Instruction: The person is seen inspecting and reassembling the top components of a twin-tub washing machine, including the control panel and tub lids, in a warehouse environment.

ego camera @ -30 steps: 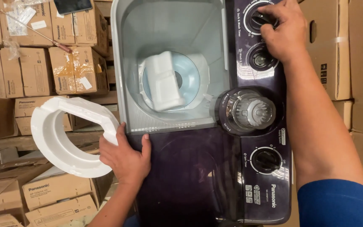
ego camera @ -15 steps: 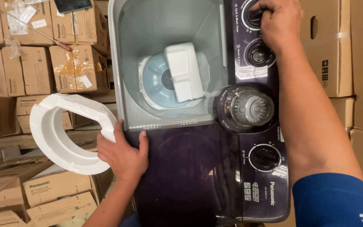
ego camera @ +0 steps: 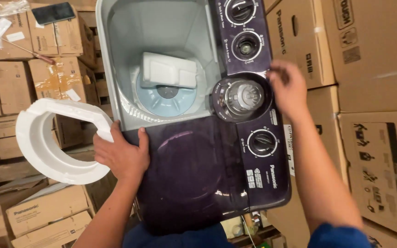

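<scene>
I look down on a dark purple twin-tub washing machine (ego camera: 194,179). Its grey wash tub (ego camera: 161,55) is uncovered, with a white foam block (ego camera: 168,71) lying over the pale blue pulsator (ego camera: 166,98). My left hand (ego camera: 120,154) grips a white ring-shaped foam packing piece (ego camera: 47,138) at the machine's left front edge. My right hand (ego camera: 288,87) hovers at the right edge of the control panel, fingers loosely curled and holding nothing, beside the round clear-lidded opening (ego camera: 242,97). Three dials sit on the panel: top dial (ego camera: 240,9), middle dial (ego camera: 246,45), lower dial (ego camera: 260,142).
Cardboard boxes stack closely on the left (ego camera: 47,211) and the right (ego camera: 373,69) of the machine. A dark phone (ego camera: 53,12) and a thin rod with a red handle (ego camera: 19,48) lie on the boxes at the upper left.
My right hand left the top dial and came down to the panel's right edge. The foam block in the tub has turned round and shifted. My left hand still holds the foam ring.
</scene>
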